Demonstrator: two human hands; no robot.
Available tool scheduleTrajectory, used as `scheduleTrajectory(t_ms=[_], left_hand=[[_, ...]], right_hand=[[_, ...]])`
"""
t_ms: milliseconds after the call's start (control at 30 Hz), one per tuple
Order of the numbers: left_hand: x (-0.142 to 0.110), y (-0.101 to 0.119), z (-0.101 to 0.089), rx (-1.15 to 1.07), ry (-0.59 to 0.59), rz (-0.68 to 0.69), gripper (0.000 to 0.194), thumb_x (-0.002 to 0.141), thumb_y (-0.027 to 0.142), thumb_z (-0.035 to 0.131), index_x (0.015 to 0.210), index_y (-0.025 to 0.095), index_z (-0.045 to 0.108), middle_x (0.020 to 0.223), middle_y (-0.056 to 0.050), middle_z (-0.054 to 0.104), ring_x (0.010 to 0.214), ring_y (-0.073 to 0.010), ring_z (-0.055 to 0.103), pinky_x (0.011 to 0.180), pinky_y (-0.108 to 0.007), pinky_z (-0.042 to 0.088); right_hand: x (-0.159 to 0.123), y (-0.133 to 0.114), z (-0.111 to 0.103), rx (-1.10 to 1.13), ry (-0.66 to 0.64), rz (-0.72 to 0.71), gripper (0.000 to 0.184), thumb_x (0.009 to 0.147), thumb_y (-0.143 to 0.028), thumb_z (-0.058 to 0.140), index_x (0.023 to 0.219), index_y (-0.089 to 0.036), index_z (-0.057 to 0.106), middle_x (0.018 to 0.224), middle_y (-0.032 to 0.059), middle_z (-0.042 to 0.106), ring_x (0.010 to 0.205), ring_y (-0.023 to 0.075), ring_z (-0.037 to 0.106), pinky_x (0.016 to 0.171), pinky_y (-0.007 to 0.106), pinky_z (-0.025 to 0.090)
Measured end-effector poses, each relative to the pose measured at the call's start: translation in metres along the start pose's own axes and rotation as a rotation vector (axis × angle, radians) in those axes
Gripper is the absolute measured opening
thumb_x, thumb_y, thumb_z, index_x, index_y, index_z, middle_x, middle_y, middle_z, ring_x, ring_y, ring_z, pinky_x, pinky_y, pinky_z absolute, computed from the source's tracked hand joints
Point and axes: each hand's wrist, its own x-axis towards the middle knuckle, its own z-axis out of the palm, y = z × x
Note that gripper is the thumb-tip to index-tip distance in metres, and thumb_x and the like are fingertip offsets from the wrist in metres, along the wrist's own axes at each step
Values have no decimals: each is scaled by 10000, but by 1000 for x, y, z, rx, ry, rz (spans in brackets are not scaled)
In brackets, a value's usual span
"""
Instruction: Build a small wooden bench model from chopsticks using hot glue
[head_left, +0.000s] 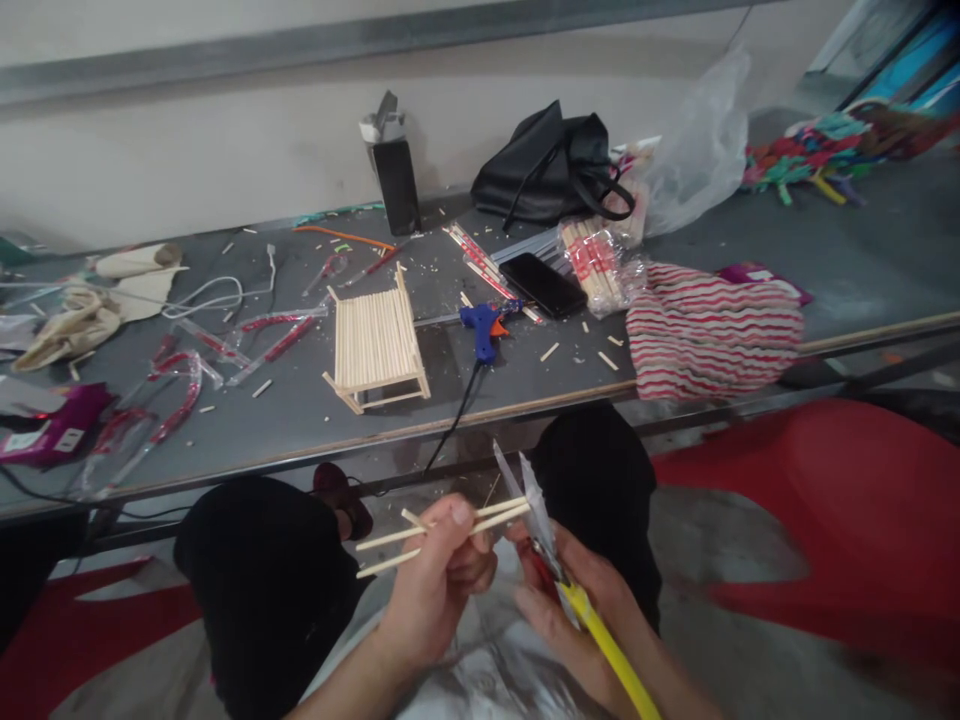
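Observation:
My left hand (pixel 446 560) is closed around a few thin wooden sticks (pixel 386 538), which point out to both sides of the fingers. In my right hand (pixel 577 590) is a pair of scissors (pixel 541 525) with red on the grip; a yellow strip (pixel 611 645) runs down from it. The blades are parted, and the right ends of two sticks reach them; whether they lie between the blades I cannot tell. Beyond my hands, a small bed-like frame made of sticks (pixel 377 345) stands on the bench, beside a blue glue gun (pixel 480 328).
The grey bench (pixel 300 420) carries a phone (pixel 544 283), wrapped stick bundles (pixel 592 265), a striped cloth (pixel 712 330), a black bag (pixel 555 165), a black box (pixel 396 185) and red-and-clear plastic wrappers (pixel 180 400). Red chairs (pixel 847 500) stand at both sides. The glue gun's cord (pixel 454 420) hangs over the edge.

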Motion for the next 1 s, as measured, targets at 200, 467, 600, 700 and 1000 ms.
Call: scheduleTrajectory(t_ms=[200,467,600,700,1000], left_hand=[[1,0,1,42,-5,-22,378,826,446,621,608,165,494,481,103,173,441,-59,166,451,-205,186],[-1,-6,-3,74,1,-17,396,812,459,639,608,166,469,490,95,246,446,-55,208,456,-210,194],[1,-10,-3,73,18,-18,400,804,459,648,609,168,457,489,93,275,440,-52,207,449,-208,191],[3,-13,-3,79,44,-26,396,806,458,646,606,162,475,484,96,265,437,-49,186,448,-209,185],[6,-7,-7,-28,20,-72,364,833,404,620,602,169,465,485,103,197,433,-55,154,436,-200,167]], right_hand=[[-1,-1,0,-30,20,-20,272,807,-379,580,1019,-210,610,692,-12,563,561,128,537,500,216,455],[2,-2,-9,-139,-17,-112,199,876,-336,506,994,-194,580,723,8,590,604,142,552,545,228,453],[1,2,-8,-169,20,-84,173,921,-322,457,941,-193,570,686,-10,558,547,118,505,532,223,423],[2,3,-4,-178,35,-57,214,937,-339,434,848,-197,566,658,-12,537,567,124,519,528,217,412],[5,-10,-10,-52,197,99,250,901,-439,513,948,-201,572,558,-64,415,436,87,370,406,204,335]])
